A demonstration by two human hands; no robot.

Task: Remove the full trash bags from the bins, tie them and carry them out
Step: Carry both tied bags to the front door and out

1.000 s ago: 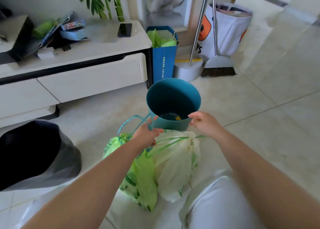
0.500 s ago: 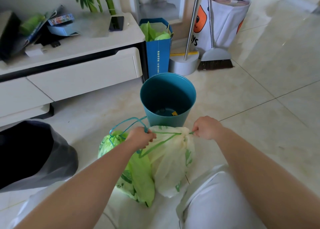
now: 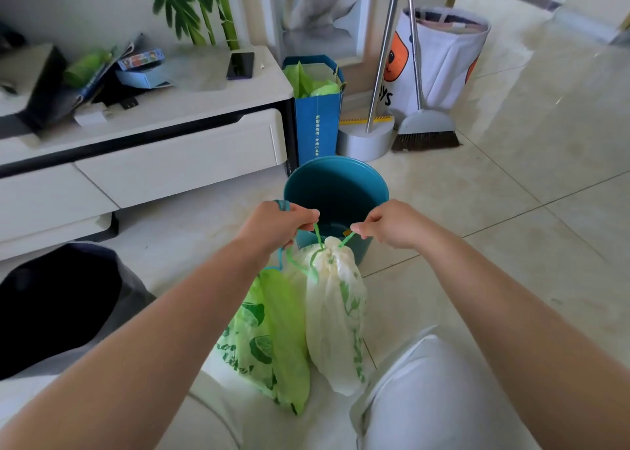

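A white trash bag (image 3: pixel 335 313) with green print stands on the floor between my knees, its mouth gathered tight at the top. My left hand (image 3: pixel 276 226) and my right hand (image 3: pixel 388 224) each pinch one end of its green drawstring, pulled apart above the gathered neck. A blue drawstring loop also runs around my left hand. A green lime-print bag (image 3: pixel 269 340) leans against the white bag's left side. Just behind stands a teal bin (image 3: pixel 335 190) with no bag in it, only a scrap at the bottom.
A dark grey bin with a black liner (image 3: pixel 58 299) sits at my left. A white low cabinet (image 3: pixel 146 149) lines the back left. A blue paper bag (image 3: pixel 317 118), a dustpan base (image 3: pixel 364 139), a broom (image 3: pixel 426 132) and a white fabric basket (image 3: pixel 443 57) stand behind.
My hands rose from the spread bag mouth and pulled the drawstring ends, so the white bag's top is now cinched shut. The view moved closer to the bags.
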